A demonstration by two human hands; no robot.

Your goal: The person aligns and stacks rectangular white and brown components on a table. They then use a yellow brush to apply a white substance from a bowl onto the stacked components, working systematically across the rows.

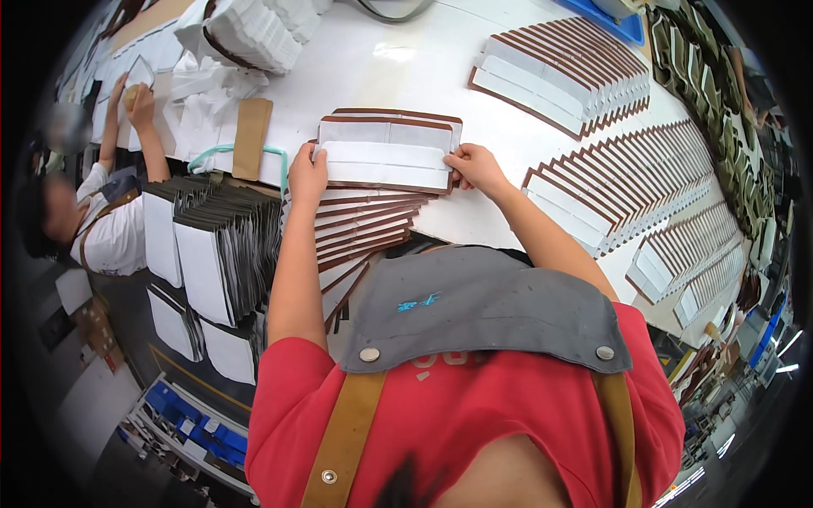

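Between my two hands is a flat white panel with brown edging (385, 155), perhaps a lining piece; its exact kind I cannot tell. My left hand (307, 175) pinches its left edge, thumb on top. At its right edge my right hand (477, 168) grips with thumb and fingers. Another similar panel (398, 113) shows just behind it, its far edge sticking out. Below my hands, a fanned stack of the same brown-edged panels (360, 224) spreads toward me, partly hidden by my left forearm.
Fanned rows of brown-edged panels (542, 89) cover the right of the white table (415, 80). Dark-edged stacks (207, 271) stand left of my arm. A brown strip (252, 140) and white bundles (254, 34) lie far left. A co-worker (114, 216) works at the left.
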